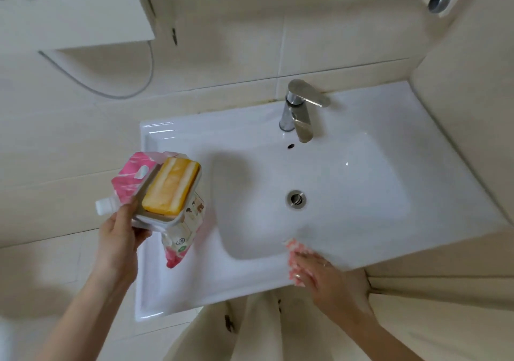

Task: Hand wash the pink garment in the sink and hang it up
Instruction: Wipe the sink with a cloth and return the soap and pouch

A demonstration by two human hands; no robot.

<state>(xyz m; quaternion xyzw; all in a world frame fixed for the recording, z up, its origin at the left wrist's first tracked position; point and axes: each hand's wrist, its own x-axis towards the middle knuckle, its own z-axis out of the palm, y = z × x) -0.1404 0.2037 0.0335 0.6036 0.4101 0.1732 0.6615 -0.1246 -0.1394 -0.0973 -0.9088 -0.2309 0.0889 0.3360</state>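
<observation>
My left hand (119,235) holds a white soap dish (164,219) with a yellow soap bar (171,187) on it, together with a pink and white detergent pouch (130,182) with a white cap, above the sink's left rim. My right hand (322,274) presses flat on a small pink patterned garment (293,248) lying on the sink's front rim. The white sink (361,180) has a dry basin with an open drain (296,199).
A chrome tap (299,110) stands at the back of the sink, its spout over the basin. Cream tiled walls surround the sink, with a white cabinet (83,7) at the upper left. A grey cable (111,88) hangs on the wall.
</observation>
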